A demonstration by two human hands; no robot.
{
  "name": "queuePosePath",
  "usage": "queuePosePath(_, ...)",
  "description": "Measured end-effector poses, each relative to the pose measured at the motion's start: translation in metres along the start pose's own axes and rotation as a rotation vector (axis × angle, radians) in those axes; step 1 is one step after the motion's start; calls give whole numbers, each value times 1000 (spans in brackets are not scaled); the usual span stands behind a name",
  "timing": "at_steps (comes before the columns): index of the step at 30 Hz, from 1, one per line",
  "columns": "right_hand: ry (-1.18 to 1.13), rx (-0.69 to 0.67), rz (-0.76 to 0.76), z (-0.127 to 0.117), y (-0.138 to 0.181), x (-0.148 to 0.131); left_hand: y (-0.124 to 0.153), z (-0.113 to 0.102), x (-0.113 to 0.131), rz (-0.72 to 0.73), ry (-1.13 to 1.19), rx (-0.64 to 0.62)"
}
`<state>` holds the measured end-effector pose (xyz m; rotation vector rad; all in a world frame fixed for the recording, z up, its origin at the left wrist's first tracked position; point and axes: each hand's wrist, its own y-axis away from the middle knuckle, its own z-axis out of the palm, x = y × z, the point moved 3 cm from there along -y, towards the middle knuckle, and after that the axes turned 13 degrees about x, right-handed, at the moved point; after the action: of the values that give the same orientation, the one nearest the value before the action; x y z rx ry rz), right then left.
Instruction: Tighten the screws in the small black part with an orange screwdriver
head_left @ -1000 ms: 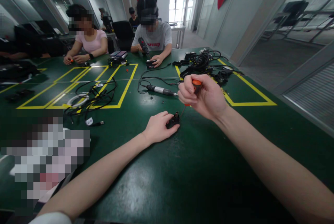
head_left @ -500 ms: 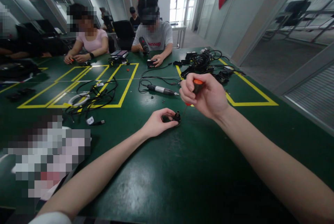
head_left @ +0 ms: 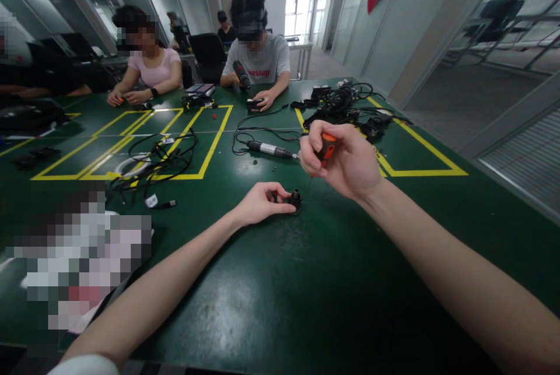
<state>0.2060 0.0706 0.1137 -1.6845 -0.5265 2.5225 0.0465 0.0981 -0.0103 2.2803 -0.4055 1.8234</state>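
My left hand [head_left: 261, 204] pinches a small black part with a short metal-topped post [head_left: 296, 200] between thumb and fingers, low over the green tabletop. In my right hand [head_left: 345, 159] is a screwdriver [head_left: 326, 149] with an orange and black handle, the fingers wrapped round it. Its thin shaft slants down toward the right side of the black part; whether the tip touches is too small to tell. Beyond both hands lies a silver and black electric screwdriver [head_left: 271, 149] with its cord. Tiny dark pieces [head_left: 274, 169] rest near it.
Black cables [head_left: 166, 159] sprawl on the left inside yellow tape lines. A heap of cables and black parts [head_left: 341, 101] sits at the back right. Across the green table [head_left: 350, 281], one person [head_left: 258, 60] holds a power tool; another person [head_left: 153, 66] sits farther left.
The screwdriver handle has turned in my right hand, showing more of its side, and that hand has shifted slightly left. My left hand and the black part have moved a little left.
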Motion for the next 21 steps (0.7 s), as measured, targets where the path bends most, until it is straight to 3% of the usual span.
queuePosePath(9,-18,-32,35,0,0,2,0,-3,3,-4,-67,-30)
queuePosePath(14,16,3,16,1,0,0,-1,-3,5,100,-115,-55)
queuePosePath(21,-19,-24,4,2,-2,2,-1,1,4,91,-104,-23)
